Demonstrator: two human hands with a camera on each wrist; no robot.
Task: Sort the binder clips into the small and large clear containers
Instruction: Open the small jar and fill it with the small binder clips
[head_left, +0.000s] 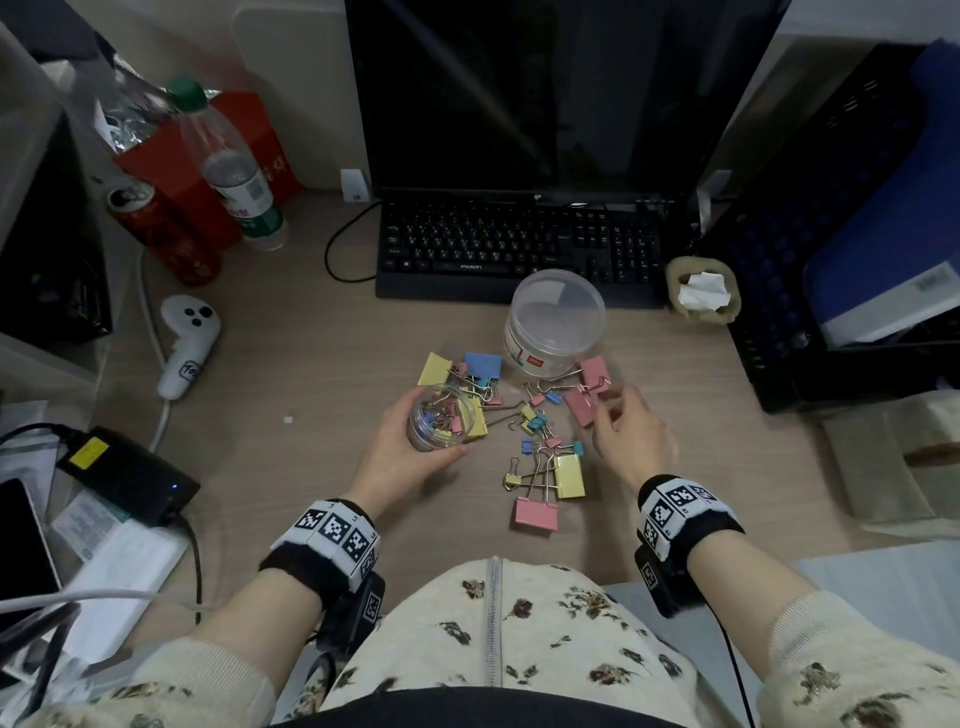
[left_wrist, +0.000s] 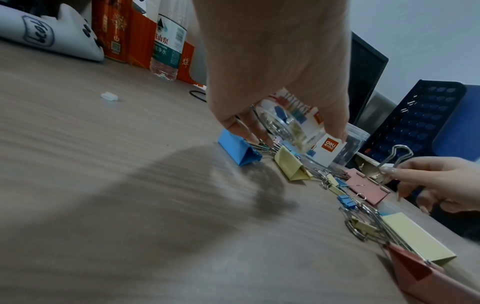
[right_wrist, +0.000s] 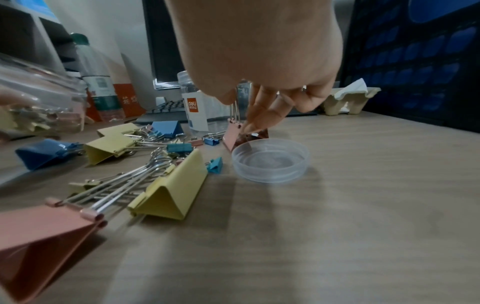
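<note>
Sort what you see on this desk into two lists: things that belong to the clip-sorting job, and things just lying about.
Job: small container in the left hand; large container; loose clips; pink clip at the right hand; clear lid.

Lying about: keyboard, bottle, can, controller, charger.

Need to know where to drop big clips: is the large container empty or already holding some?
Looks empty: the large container shows only its clear bottom from above, no clips inside.
</note>
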